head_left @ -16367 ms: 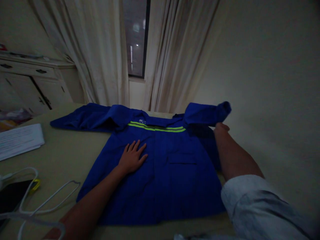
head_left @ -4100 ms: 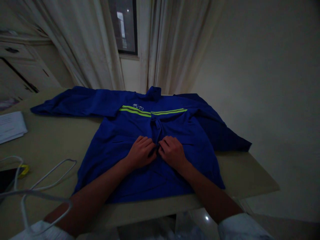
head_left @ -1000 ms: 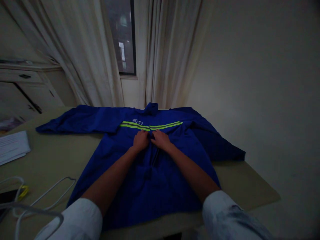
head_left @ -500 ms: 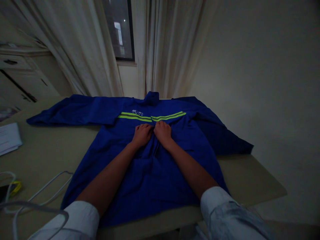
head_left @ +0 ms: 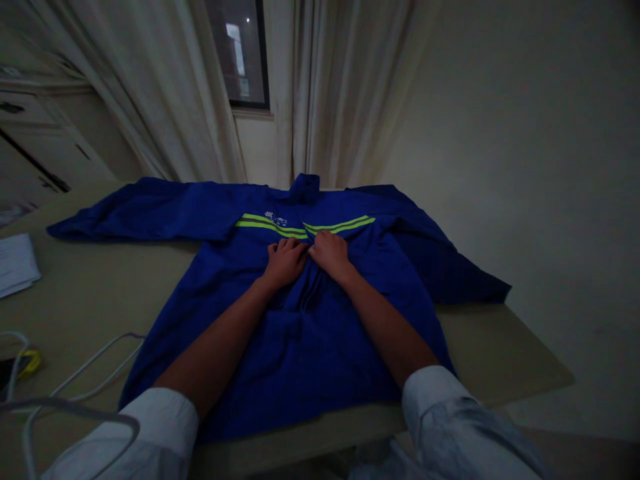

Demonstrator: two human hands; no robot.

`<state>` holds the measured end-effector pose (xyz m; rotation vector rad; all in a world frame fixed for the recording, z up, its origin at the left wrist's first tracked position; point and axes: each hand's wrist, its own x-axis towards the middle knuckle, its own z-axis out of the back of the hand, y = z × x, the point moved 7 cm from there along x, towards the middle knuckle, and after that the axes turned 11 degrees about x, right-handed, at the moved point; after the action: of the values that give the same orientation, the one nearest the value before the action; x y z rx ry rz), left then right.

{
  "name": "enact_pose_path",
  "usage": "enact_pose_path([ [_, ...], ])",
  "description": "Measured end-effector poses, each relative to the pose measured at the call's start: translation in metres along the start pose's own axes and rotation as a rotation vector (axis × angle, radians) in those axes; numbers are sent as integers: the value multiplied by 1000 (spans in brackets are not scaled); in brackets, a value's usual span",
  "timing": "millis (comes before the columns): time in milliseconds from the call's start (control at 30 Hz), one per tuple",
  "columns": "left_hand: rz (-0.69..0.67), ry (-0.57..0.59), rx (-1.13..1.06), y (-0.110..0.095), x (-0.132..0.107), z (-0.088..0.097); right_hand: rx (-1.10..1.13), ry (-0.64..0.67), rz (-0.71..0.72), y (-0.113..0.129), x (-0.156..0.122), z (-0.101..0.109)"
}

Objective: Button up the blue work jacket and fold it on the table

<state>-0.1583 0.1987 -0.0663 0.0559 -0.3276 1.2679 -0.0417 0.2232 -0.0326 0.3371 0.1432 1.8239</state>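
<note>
A blue work jacket (head_left: 250,313) with two yellow-green reflective stripes lies front up on a beige table (head_left: 95,293), sleeves spread to both sides. My left hand (head_left: 284,261) and my right hand (head_left: 327,253) sit side by side on the chest, just below the stripes, at the front opening. Both hands have their fingers curled and pinched on the jacket's front edges. What is between the fingertips is too dark to make out. The right sleeve (head_left: 450,267) hangs toward the table's right edge.
White cables (head_left: 75,380) and a small yellow item (head_left: 30,363) lie at the near left of the table. Papers (head_left: 15,263) rest at the far left. Cream curtains (head_left: 320,93) and a dark window stand behind; a cabinet stands at the left.
Over the last seconds both hands have moved up the jacket's front opening, from mid-body to just under the stripes. In the oldest frame the left hand lay flat and the right held up a sleeve.
</note>
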Motion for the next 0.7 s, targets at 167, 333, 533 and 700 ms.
enact_pose_path([
  [167,-12,30,-39,4,2,-3,113,76,24,-2,5,-1],
  [333,2,17,-95,7,6,-2,295,166,94,-12,13,-9],
  [533,42,29,-109,11,8,-4,427,202,127,-20,18,-20],
  [700,112,45,-161,17,10,-7,312,205,119,-20,17,-14],
])
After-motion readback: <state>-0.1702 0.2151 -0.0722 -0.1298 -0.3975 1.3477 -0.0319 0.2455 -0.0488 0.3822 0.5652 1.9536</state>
